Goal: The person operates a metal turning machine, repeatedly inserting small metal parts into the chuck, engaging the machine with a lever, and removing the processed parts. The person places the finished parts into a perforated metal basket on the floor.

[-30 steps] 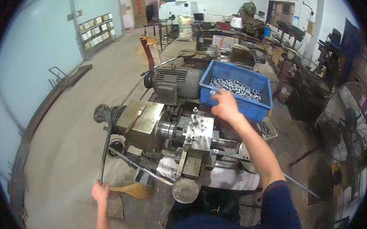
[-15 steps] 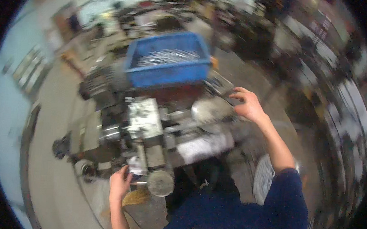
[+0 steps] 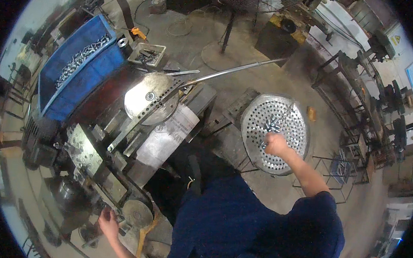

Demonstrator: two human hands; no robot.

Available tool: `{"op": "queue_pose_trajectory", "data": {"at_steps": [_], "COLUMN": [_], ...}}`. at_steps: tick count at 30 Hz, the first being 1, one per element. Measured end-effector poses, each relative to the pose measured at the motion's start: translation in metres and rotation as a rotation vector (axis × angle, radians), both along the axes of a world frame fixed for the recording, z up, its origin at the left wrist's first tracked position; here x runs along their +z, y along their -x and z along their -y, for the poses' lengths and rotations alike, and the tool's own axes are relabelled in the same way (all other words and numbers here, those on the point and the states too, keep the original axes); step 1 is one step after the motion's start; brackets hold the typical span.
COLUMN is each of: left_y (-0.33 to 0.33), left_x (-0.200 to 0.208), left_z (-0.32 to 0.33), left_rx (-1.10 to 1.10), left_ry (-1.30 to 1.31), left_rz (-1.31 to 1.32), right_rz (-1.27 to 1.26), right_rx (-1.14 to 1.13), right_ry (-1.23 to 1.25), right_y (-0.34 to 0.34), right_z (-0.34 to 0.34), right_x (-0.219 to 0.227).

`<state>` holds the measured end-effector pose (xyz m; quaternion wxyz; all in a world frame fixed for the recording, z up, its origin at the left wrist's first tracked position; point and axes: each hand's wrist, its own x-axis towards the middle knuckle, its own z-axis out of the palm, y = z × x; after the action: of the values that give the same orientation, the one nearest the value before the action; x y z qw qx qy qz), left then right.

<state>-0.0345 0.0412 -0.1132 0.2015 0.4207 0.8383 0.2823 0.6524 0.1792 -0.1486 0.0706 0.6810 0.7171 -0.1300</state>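
Observation:
My right hand (image 3: 275, 144) is closed over a round perforated metal tray (image 3: 259, 110) on the right, fingers bent down. Whatever it pinches is hidden under the fingers. Just beyond it, several small shiny metal cylinders (image 3: 273, 123) lie in a loose pile on the tray. At lower left my left hand (image 3: 108, 221) is beside the near end of a belt machine (image 3: 86, 146), close to its round wheel (image 3: 137, 213). Its thumb and forefinger stand slightly apart, and I see nothing between them.
A blue bin (image 3: 85, 78) holding many small metal parts stands at far left. A round metal disc (image 3: 145, 95), a perforated bar and a printed sheet (image 3: 169, 134) sit on the machine. A long metal rod (image 3: 228, 69) juts rightward. Beyond are a small tray (image 3: 147, 54) and a standing fan (image 3: 228, 32).
The view has swung right, bringing the perforated tray into full sight. My right hand has gone from beside the round disc to the tray and closed. My left hand stays by the machine's near end.

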Motion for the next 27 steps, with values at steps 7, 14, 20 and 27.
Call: {"op": "queue_pose_trajectory", "data": {"at_steps": [7,14,20,27], "left_y": [-0.016,-0.028,-0.031,-0.101], "left_x": [0.013,0.022,0.039,0.138], "left_z": [-0.003,-0.008,-0.007,-0.026], "left_rx": [0.035,0.031,-0.047,0.041], "left_ry": [-0.058,-0.057,0.025,-0.353], "left_rz": [0.035,-0.024,0.072,0.387], "right_rz": [0.061,-0.007,-0.017,-0.951], "right_rx": [0.259,0.212,0.026,0.55], "right_ry": [0.113,0.08,0.116,-0.087], "right_y": [0.003,0.007,0.006,0.177], "right_z": [-0.003,-0.007,-0.021,-0.076], "right_x": [-0.015,-0.001,-0.017,0.112]}}
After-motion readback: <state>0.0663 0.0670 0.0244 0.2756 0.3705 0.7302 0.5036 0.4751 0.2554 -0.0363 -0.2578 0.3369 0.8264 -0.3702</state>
